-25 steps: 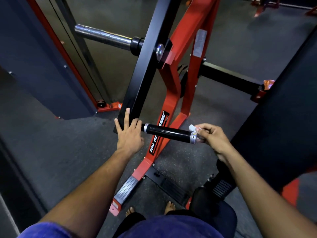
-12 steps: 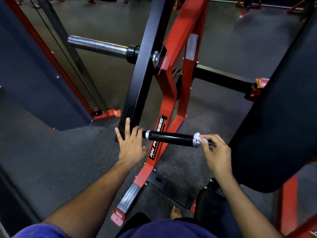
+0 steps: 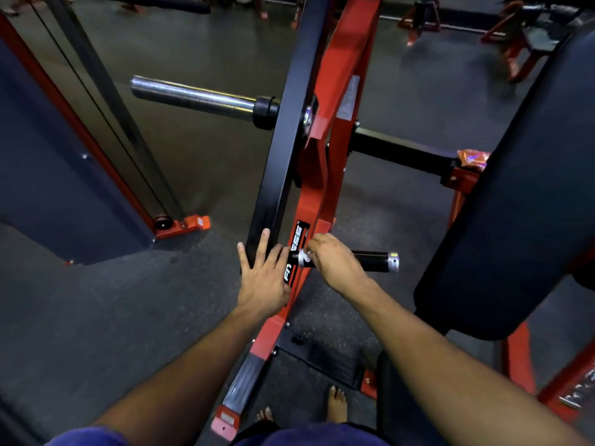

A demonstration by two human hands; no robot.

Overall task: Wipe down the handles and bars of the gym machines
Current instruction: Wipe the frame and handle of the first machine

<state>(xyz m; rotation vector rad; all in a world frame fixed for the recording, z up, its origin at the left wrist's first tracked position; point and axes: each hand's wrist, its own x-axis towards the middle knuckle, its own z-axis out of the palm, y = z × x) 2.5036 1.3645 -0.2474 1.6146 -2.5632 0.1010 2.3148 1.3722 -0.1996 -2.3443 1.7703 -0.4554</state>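
A short black handle (image 3: 373,258) with a silver end cap sticks out to the right from the black lever arm (image 3: 286,146) of a red press machine (image 3: 341,91). My right hand (image 3: 335,265) grips the handle at its inner end, pinching a small white wipe (image 3: 304,257) against it. My left hand (image 3: 262,275) rests flat on the foot of the lever arm, fingers spread and straight. The handle's outer half and cap are bare.
A chrome weight peg (image 3: 193,96) juts left from the lever arm. A big black back pad (image 3: 521,201) fills the right side. A dark panel with a red frame (image 3: 64,149) stands at left. My bare feet (image 3: 336,403) are on the rubber floor.
My right hand with the wipe has slid along the handle from the capped outer end to the inner end. My left hand stays on the lever arm.
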